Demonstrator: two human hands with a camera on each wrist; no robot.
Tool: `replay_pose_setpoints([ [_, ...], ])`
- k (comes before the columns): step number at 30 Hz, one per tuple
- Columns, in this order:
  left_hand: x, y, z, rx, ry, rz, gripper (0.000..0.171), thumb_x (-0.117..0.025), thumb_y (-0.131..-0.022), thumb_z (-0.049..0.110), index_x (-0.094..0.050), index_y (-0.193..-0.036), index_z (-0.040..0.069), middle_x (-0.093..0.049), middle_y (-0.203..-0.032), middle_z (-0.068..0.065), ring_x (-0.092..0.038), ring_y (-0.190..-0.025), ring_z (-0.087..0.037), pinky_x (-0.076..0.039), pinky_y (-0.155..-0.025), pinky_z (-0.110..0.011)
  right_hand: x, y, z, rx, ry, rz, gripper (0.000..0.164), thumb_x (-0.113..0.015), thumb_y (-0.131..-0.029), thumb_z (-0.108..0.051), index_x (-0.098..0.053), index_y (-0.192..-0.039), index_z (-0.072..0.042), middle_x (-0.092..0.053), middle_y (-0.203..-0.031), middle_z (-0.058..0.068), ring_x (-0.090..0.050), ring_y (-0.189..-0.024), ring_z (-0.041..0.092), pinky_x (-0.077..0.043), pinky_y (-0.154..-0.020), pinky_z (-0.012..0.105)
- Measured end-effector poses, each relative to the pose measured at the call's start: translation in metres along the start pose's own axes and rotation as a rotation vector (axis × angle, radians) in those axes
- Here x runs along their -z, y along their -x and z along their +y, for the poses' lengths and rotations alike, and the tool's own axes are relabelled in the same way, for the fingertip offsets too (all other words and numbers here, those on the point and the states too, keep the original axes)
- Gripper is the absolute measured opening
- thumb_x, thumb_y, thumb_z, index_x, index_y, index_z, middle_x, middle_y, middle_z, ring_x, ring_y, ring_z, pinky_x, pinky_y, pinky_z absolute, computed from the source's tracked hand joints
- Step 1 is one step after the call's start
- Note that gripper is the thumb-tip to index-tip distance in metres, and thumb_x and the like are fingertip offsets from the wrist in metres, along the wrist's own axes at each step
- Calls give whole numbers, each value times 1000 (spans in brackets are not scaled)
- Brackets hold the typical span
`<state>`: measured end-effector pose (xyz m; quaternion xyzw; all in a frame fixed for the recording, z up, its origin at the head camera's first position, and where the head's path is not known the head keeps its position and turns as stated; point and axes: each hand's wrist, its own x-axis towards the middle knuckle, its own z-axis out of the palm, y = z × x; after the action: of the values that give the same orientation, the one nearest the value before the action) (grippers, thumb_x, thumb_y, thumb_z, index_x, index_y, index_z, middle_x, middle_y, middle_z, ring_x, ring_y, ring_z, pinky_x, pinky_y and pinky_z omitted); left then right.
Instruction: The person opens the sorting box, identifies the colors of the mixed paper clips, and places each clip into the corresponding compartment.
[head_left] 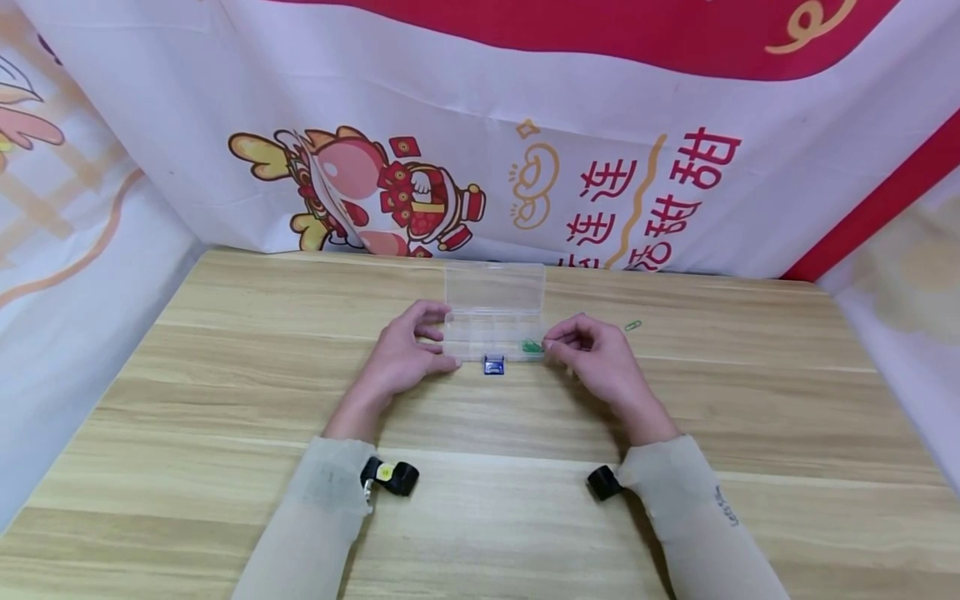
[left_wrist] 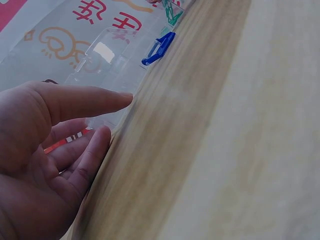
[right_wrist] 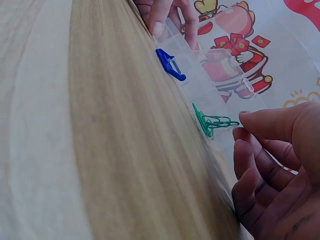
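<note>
A clear plastic compartment box (head_left: 483, 331) sits on the table with its transparent lid (head_left: 495, 287) raised at the back. My left hand (head_left: 411, 350) holds the box's left end, thumb at the front corner and fingers along the side. At the right end, my right hand (head_left: 588, 350) pinches a green paper clip (right_wrist: 227, 122) between thumb and forefinger. Green paper clips (right_wrist: 202, 121) lie in the right front compartment, just under the pinched one. A blue latch (head_left: 493, 365) hangs down at the middle of the box's front.
A loose green paper clip (head_left: 633, 325) lies on the wooden table (head_left: 510, 517), right of the box and beyond my right hand. Behind the table hangs a printed white and red cloth (head_left: 480, 100), close to the raised lid.
</note>
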<state>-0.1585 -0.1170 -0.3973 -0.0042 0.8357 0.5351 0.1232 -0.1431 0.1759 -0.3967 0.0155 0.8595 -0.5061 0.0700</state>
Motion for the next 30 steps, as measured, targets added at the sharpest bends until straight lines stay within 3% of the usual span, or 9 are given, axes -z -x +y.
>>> replay_pose_setpoints([
  [10,0,-1,0,-13,6,1,78,-90,-82,0,-58,-150,21,-61,-151,-4,-66,-120,-30,-59,-105,-45,-5,1,-3,-10,35,34,11,-77,-99,-20,-76,-108,-13,-71,-103,7,-60,-90,22,-52,-70,25],
  [22,0,-1,0,1,0,1,77,-90,-83,2,-57,-150,23,-61,-151,-4,-66,-121,-30,-58,-106,-46,-7,2,-6,-15,30,56,12,-78,-98,-20,-76,-106,-12,-70,-99,7,-62,-83,22,-54,-64,25],
  [30,0,-1,1,-2,-1,-1,77,-90,-83,2,-57,-150,22,-61,-151,-4,-67,-120,-30,-59,-105,-46,14,0,4,-38,-62,76,20,-78,-99,-26,-74,-113,-12,-69,-104,4,-62,-82,19,-56,-63,26],
])
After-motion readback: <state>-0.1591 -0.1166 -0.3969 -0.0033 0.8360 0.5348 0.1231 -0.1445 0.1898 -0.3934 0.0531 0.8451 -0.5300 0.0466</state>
